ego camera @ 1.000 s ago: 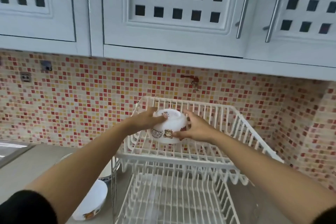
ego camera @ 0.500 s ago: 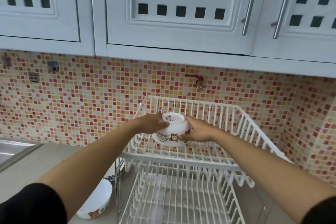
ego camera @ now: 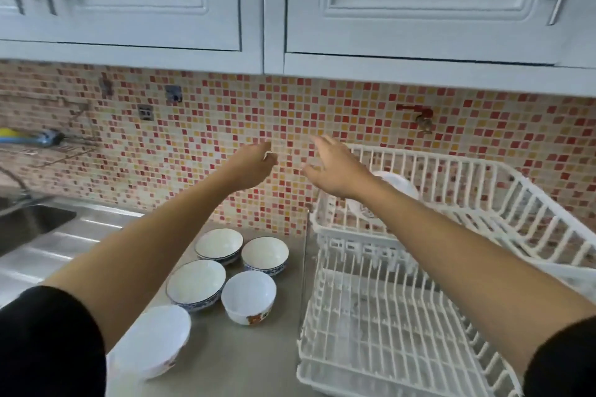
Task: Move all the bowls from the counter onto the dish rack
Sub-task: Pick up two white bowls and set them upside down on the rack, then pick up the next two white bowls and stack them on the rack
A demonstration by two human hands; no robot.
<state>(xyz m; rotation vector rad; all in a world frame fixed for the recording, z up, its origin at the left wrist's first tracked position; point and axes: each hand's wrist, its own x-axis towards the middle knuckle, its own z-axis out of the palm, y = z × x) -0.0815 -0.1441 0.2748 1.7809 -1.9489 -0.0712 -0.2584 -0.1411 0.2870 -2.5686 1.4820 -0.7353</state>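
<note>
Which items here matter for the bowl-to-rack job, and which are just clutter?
Job items:
- five bowls on the counter, e.g.
- one bowl already in the upper tier
- dish rack
- left hand and right hand, both empty

Lying about:
- sink
- blue and yellow tool on the wall shelf
- red tap

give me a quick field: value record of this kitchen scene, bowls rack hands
bowls on counter: five, grouped left of the rack, e.g. bowl with cartoon print
bowl on rack: one white bowl on the upper tier, partly hidden by the right forearm
dish rack: white, two tiers; lower tier holds no bowls
left hand: empty, raised over the counter
right hand: empty, fingers spread, raised beside the rack
sink: far left
</note>
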